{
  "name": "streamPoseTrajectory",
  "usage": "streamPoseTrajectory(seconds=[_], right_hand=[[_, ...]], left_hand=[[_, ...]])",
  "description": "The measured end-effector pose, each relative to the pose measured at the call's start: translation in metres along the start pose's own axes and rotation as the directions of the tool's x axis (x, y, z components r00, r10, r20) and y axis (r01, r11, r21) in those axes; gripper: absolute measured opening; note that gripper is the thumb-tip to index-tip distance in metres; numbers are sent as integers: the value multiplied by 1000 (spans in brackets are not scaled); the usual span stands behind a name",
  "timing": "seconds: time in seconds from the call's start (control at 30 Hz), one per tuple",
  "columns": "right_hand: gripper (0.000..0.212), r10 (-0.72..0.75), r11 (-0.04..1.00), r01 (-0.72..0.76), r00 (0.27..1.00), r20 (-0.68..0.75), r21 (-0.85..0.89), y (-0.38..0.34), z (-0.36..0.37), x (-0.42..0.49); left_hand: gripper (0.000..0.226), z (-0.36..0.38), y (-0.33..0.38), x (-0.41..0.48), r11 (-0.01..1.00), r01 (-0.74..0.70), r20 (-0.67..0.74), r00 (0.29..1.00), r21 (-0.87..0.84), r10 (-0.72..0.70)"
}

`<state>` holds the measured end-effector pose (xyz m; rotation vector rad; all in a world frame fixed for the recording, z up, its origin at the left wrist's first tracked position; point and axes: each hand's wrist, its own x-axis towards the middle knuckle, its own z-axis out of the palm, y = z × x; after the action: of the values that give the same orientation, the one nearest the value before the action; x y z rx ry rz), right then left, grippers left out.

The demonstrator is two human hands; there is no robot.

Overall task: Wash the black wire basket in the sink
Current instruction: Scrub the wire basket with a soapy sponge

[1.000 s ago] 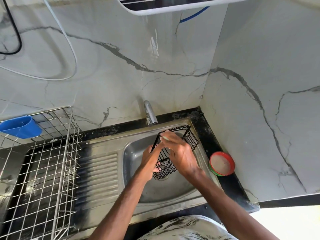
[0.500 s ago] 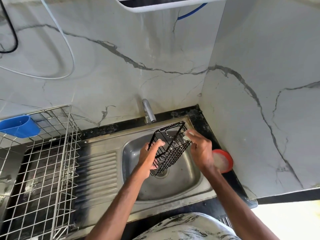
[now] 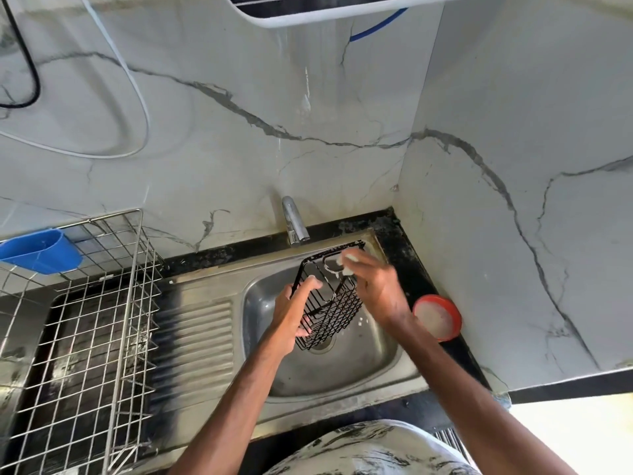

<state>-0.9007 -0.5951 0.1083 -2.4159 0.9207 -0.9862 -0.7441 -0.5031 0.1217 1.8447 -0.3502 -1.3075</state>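
Left hand [image 3: 290, 318] gripping tilted black wire basket [image 3: 337, 313], right hand [image 3: 380, 289] pinching pale pad [image 3: 347, 264], steel sink [image 3: 342, 371]

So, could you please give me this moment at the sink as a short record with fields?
item: black wire basket, tilted over the sink, lower end near the drain
left hand: grips the basket's left side
right hand: holds a small white pad against the basket's upper rim
tap: no stream visible
right of sink: red-rimmed dish, white contents
left of sink: wire rack with a blue cup hung on it
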Motion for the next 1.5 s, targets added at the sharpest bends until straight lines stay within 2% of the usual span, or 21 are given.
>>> streamPoseTrajectory(seconds=[0.1,0.17,0.23,0.33,0.37,0.43,0.5,0.57,0.63,0.7,0.77,0.9,0.97,1.03,1.13,1.2,1.37,1.5], right_hand=[[51,205,977,-206,979,-9,-59,36,-8,-3],[54,226,971,-225,974,3,-80,36,-6,-3],[51,187,979,-185,982,6,-89,20,-1,-1],[46,104,991,-107,994,-31,-84,-8,3,4],[43,56,996,-59,998,-42,-68,-16,5,7],[40,-40,999,40,999,-6,-16,-32,10,12],[43,-121,992,117,988,93,53,-45,19,16],[46,-172,984,161,971,167,78,-46,26,20],[41,-183,982,170,964,193,81,-38,27,30],[38,-154,987,146,973,173,60,-27,22,38],[45,-83,997,81,987,135,18,-11,16,41],[50,132,991,-130,988,80,-22,29,2,39],[53,201,980,-201,976,78,-5,40,-2,34],[54,250,968,-251,966,60,7,42,-4,25],[50,285,957,-285,958,3,50,27,-7,8],[49,271,961,-269,962,-27,62,15,-10,0],[49,263,965,-262,964,-28,26,12,-8,19],[49,305,952,-303,951,-50,39,17,0,44]], left_hand=[[80,-3,1,2,1000,5,-10,1000,-10,-5],[83,-2,1,2,1000,-12,-14,1000,10,12],[78,0,1,3,1000,-10,-21,1000,20,11],[46,2,2,5,1000,11,-19,1000,2,-11],[42,1,2,5,1000,16,-16,1000,-13,-16],[55,1,1,5,999,16,-11,1000,-32,-16],[70,1,0,4,999,-2,-24,1000,-40,1],[71,0,0,4,999,-38,-21,999,-35,37],[74,-2,2,3,999,-35,-11,999,-27,35],[74,-4,3,1,1000,-20,1,1000,-10,20],[75,-8,2,0,1000,-17,9,1000,-3,17],[100,-14,0,3,999,-25,1,1000,-44,25],[101,-16,0,6,998,-21,-10,1000,-61,20],[83,-17,3,7,995,-21,-30,999,-94,18],[32,-20,8,7,990,-55,-73,996,-131,46],[15,-22,11,8,990,-46,-71,997,-136,37],[8,-23,11,4,994,13,-19,1000,-110,-15],[15,-18,7,1,995,17,23,1000,-102,-14]])
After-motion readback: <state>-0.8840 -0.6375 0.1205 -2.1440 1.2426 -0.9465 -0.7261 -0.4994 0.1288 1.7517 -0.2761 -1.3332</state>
